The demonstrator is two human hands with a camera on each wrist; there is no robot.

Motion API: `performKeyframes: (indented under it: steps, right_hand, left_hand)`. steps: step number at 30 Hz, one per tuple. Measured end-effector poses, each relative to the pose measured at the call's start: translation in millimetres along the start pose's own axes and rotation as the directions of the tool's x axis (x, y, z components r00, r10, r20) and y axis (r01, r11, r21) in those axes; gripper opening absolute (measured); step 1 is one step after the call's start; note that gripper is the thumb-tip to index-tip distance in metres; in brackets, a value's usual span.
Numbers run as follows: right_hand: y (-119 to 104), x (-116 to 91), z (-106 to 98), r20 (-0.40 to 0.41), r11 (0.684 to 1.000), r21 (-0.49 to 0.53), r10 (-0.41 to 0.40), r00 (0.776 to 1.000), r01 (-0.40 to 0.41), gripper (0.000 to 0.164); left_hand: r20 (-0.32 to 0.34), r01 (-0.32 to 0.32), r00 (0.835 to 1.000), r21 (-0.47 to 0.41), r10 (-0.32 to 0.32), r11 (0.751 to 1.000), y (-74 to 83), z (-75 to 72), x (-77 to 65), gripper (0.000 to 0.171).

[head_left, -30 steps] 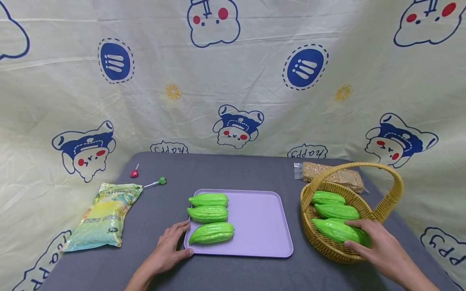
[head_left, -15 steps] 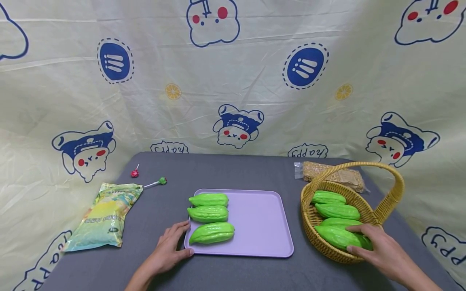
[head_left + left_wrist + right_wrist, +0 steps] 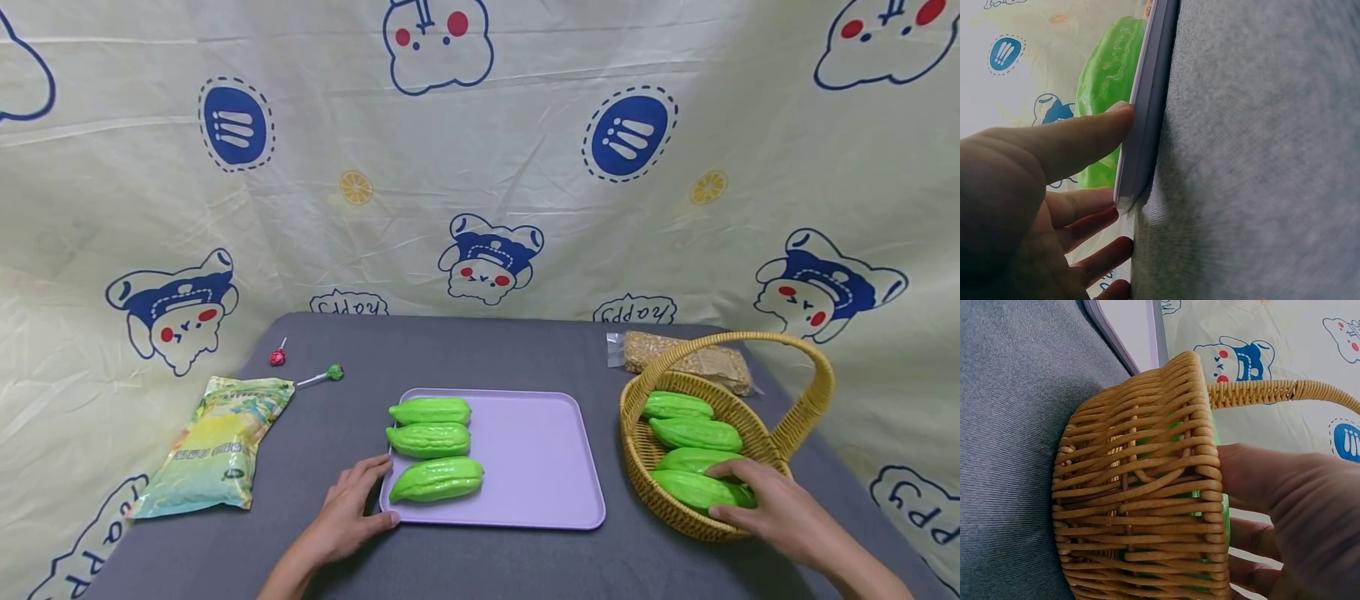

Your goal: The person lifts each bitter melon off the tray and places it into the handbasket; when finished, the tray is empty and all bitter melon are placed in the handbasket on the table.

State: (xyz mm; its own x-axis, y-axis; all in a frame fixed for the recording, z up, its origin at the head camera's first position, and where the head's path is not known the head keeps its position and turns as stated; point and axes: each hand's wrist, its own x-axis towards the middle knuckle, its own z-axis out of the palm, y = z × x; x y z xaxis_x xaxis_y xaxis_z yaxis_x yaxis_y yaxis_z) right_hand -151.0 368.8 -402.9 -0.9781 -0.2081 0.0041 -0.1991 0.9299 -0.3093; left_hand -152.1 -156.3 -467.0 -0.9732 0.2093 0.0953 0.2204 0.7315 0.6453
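Observation:
In the head view, my left hand rests at the near left corner of a lilac tray. Its thumb touches the rim in the left wrist view, the fingers fairly straight. Three green bitter melons lie in a column on the tray's left side, the nearest bitter melon closest to that hand. My right hand reaches into a wicker basket and grips the right end of the front bitter melon between thumb and fingers. Several bitter melons lie in the basket; its wall hides the fingertips in the right wrist view.
The basket's tall handle arches over its right side. Behind it lies a clear bag of grain. A yellow-green packet, a red lollipop and a green lollipop lie at the left. A patterned cloth hangs behind.
The front bitter melon in the basket has shifted toward the near side, showing more of the one behind it. My right hand moved slightly with it. My left hand and the tray stay put.

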Motion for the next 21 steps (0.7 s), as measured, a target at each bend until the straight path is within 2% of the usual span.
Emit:
performKeyframes:
  steps: [4,9,16,21]
  right_hand:
    - [2.0,3.6,-1.1,0.038,1.000,0.004,-0.002,0.999,0.002,0.047]
    - [3.6,5.1,-1.1,0.015,0.999,-0.023,-0.049,0.999,0.049,0.043]
    - [3.7,6.8,-2.1,0.054,0.999,-0.008,-0.044,0.998,0.044,0.042]
    - [2.1,7.0,0.0,-0.003,0.997,-0.027,-0.079,0.997,0.079,0.037]
  left_hand:
    - [-0.001,-0.002,1.000,0.000,0.002,1.000,-0.2,0.5,-0.3,0.067]
    - [-0.004,0.002,1.000,0.000,-0.002,1.000,-0.2,0.9,-0.5,0.067]
    - [-0.002,0.001,1.000,0.000,-0.001,1.000,0.3,0.4,-0.4,0.067]
    - [0.003,0.007,1.000,0.002,-0.007,1.000,0.0,0.3,0.6,0.067]
